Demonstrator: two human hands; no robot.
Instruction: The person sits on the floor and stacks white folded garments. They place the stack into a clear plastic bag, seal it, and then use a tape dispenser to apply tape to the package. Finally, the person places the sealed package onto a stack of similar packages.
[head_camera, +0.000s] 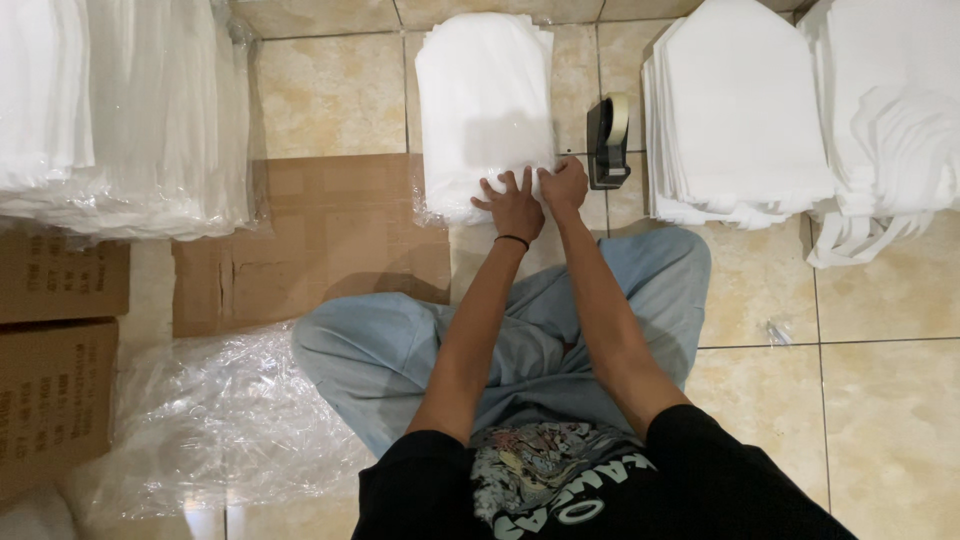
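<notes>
Head view: both arms are stretched straight forward over crossed legs in pale blue trousers. The left hand is pressed flat, fingers spread, on the near end of a plastic-wrapped stack of white bags lying on the glossy tiled floor. The right hand is curled on the stack's near right corner; an actual grip cannot be told. A black tape dispenser is seen just beside.

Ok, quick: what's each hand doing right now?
Left hand: open, fingers spread flat on the wrapped white stack.
Right hand: curled at the stack's near edge; grip unclear.
</notes>
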